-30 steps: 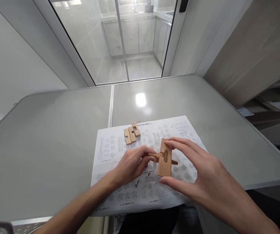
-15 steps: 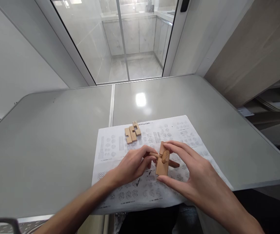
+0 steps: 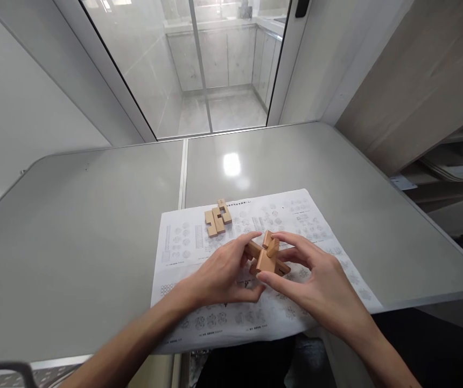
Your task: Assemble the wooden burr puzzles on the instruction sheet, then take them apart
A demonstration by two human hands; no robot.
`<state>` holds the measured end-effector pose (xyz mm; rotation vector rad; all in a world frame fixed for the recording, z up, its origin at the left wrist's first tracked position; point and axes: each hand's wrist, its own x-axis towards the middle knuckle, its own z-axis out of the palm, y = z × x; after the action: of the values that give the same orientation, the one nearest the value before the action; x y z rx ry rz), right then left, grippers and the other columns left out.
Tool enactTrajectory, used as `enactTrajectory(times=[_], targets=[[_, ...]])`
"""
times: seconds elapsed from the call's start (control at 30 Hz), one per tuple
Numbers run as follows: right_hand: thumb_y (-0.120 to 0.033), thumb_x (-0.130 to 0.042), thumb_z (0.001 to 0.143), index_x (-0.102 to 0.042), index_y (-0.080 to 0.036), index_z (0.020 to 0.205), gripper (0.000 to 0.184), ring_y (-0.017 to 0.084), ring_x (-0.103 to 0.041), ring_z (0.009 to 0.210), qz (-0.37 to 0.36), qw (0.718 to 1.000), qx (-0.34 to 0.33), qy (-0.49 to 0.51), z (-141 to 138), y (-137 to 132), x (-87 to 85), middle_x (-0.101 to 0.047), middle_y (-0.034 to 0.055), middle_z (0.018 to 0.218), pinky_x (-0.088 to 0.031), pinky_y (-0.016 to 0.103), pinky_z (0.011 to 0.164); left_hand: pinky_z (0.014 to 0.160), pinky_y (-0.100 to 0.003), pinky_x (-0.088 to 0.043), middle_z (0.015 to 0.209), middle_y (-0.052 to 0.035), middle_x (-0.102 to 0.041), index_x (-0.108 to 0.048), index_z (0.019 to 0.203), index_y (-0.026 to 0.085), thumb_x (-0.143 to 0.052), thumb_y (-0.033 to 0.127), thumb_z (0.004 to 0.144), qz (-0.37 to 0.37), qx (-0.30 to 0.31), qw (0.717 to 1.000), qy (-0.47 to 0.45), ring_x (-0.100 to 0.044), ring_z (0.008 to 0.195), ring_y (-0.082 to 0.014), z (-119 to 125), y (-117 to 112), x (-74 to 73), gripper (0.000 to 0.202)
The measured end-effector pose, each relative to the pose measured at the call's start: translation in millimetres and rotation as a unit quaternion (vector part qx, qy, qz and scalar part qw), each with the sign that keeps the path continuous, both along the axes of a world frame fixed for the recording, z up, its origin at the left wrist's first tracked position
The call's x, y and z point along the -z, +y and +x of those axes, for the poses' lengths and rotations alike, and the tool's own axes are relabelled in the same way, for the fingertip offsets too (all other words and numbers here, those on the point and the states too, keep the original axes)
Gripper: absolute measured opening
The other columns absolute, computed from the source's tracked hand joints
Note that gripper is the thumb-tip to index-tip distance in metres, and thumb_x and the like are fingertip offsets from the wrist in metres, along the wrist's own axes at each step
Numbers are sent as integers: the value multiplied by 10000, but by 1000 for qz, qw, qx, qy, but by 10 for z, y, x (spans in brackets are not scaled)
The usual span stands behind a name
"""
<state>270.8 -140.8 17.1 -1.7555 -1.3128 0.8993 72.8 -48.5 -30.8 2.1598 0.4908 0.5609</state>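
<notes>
A partly joined wooden burr puzzle is held up just above the printed sheet, its notched pieces crossing one another. My right hand grips it from the right, with thumb at the lower edge and index finger at the top. On the other side, my left hand has its fingers around the piece that sticks out leftward, while its thumb is stretched away below. Parts of the puzzle are hidden behind the fingers. Several loose notched wooden pieces lie side by side on the sheet, beyond my left hand.
The paper sheet with printed puzzle diagrams hangs slightly over the near edge of the grey table. A metal seam crosses the tabletop. Behind stands a glass sliding door, and shelves are at the right.
The puzzle has tilted in my hands. My left thumb has moved off it, downward, and the left fingers have shifted around the left-hand piece. The loose pieces stay put.
</notes>
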Motion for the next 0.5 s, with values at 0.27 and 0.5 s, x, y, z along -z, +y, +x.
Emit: enactTrajectory(times=[0.27,0.5], targets=[[-499,-857,792,-674,-265,1311,599,311,-763,1041,25,1000,7,1,-137,25,6,-724,97,1308,-668,461,869,711,-312,-548,1025,-40,-651,-232,1558,285,-626,324,1018,-74,-26,996,30,-642,786,-166,-38,3,53,669],[-477,-868,780,-691,-247,1294,590,328,-772,1037,29,998,37,33,-211,57,-14,-735,111,1305,-667,487,886,721,-305,-546,1032,-57,-651,-235,1546,248,-602,290,1020,-92,-24,995,20,-664,840,-182,-50,24,68,642]])
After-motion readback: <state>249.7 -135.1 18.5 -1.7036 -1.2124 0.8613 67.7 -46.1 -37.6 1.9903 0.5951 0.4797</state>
